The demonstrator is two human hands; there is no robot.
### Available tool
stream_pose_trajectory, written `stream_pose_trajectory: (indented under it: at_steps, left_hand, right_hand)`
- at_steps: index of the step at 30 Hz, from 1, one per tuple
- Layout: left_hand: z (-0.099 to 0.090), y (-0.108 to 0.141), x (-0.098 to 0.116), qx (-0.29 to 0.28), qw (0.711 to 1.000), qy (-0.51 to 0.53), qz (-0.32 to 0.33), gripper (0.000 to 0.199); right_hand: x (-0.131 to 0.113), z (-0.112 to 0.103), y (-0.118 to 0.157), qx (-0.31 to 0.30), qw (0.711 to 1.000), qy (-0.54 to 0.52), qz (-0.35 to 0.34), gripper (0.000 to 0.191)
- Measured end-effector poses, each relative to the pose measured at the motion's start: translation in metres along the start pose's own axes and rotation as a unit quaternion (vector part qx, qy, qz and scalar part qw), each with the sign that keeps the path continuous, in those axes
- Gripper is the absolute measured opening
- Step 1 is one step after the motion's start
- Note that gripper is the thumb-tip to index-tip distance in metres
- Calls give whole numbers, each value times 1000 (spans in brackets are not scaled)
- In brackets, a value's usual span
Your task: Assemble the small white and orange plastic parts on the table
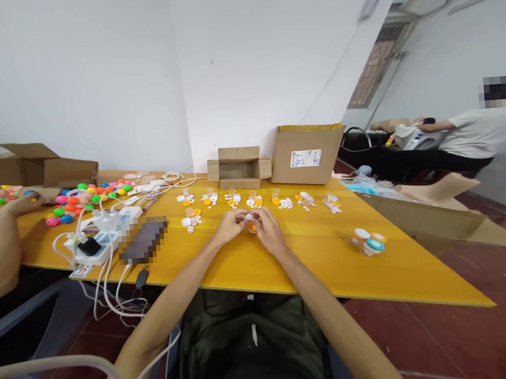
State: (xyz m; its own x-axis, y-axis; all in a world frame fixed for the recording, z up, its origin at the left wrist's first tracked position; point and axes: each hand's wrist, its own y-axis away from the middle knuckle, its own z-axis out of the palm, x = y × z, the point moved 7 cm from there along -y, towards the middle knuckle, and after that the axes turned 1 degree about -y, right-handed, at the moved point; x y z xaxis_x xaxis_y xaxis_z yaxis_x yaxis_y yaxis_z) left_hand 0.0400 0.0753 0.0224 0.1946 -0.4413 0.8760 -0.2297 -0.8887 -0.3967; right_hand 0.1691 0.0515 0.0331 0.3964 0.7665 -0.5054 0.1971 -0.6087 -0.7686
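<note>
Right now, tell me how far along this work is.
Looks done: the lidded jars together at right. In hand: a small white piece, where the left hand and right hand meet beside an orange piece. Likely left: the loose white and orange parts grouped beyond.

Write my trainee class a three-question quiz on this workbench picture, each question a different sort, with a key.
1. True or false: the power strip lies to the left of both the left hand and the right hand.
2. Which lid colour shows among the clustered containers? A) black B) teal C) purple
3. Fill in: the large carton stands to the ____ of the small open carton.
Key: 1 true; 2 B; 3 right
</note>
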Motion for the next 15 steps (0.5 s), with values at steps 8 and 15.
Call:
stream_pose_trajectory:
  at_steps: [8,15]
  left_hand:
    - [0,0,0,-2,1000,0,-5,19]
    - [-2,0,-3,10,1000,-17,-16,18]
  right_hand:
    - [-2,0,-1,0,1000,-3,10,15]
    - [-16,-16,-7,73,997,-10,19,14]
